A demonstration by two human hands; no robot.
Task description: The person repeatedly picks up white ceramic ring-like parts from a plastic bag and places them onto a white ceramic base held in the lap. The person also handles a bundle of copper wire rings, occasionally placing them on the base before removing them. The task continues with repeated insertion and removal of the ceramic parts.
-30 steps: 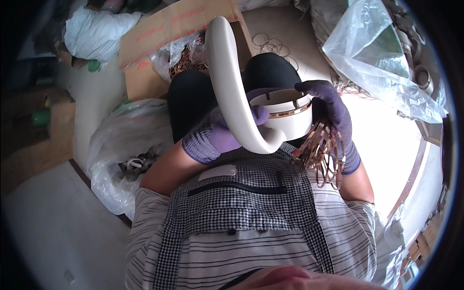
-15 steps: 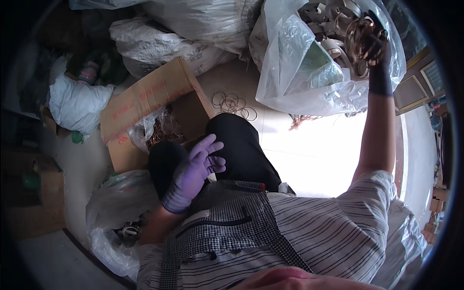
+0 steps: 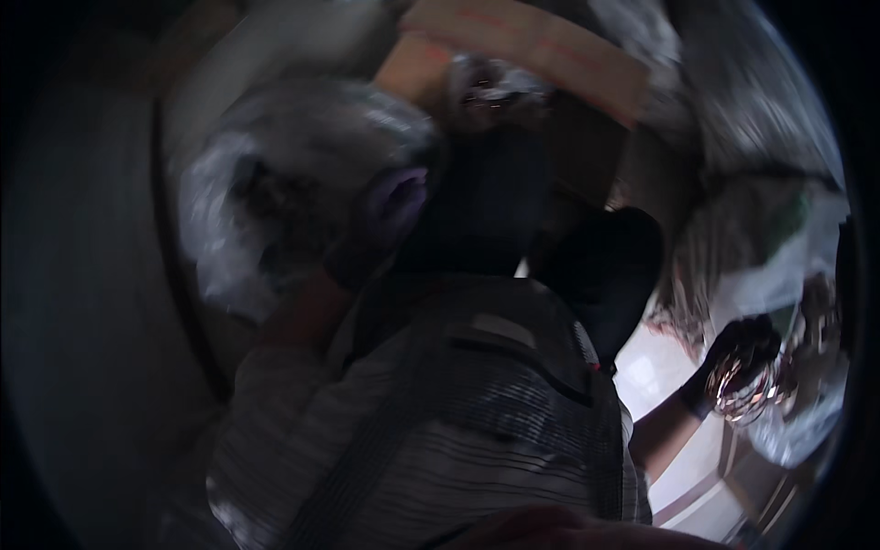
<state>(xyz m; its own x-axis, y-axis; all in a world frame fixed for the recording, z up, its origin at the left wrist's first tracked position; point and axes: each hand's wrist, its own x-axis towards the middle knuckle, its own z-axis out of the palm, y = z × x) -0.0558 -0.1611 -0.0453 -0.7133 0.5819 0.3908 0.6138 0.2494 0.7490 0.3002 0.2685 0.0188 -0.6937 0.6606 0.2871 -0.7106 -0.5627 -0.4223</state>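
My right hand, in a dark glove, is closed around a bundle of shiny copper-coloured wire loops at the right. It is beside a clear plastic bag with greyish-brown pieces in it. My left hand, in a purple glove, is at the left by my knee. Motion blurs its fingers, and I cannot tell whether they hold anything. Nearest to it stands an open clear plastic bag with dark pieces inside, too dim to name.
Beyond my knees is an open cardboard box holding clear plastic and copper-coloured strands. Large pale sacks are piled at the far right. Reddish strands lie on the bright floor beside my right knee.
The view has swung left, so the box and bags appear farther right and the picture is darker and blurred. The copper-coloured loops remain in my right hand. My left hand is beside the left-hand bag.
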